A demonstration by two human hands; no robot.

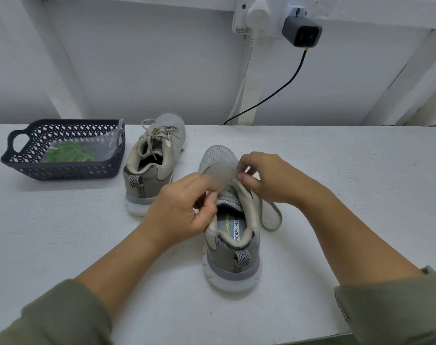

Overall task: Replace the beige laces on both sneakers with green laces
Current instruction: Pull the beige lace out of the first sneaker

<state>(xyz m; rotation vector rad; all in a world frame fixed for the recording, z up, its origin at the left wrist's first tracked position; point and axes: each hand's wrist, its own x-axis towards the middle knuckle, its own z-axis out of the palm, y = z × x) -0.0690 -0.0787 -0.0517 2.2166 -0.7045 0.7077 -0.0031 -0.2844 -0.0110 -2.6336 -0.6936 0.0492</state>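
Note:
Two grey sneakers stand on the white table, heels toward me. The near sneaker [230, 247] sits in the middle, its beige lace [271, 217] trailing in a loop off its right side. My left hand [182, 210] pinches the lace at the left of the tongue. My right hand [266, 178] pinches the lace over the right eyelets. The far sneaker [154, 160] stands to the left with its beige lace tied. Green laces [70, 153] lie in a clear bag inside the dark basket.
The dark lattice basket [20, 168] stands at the table's far left. Behind the table is a white wall with a socket, a white plug and a grey charger [301, 31] whose black cable drops to the table's back edge. The table's near edge runs at bottom right.

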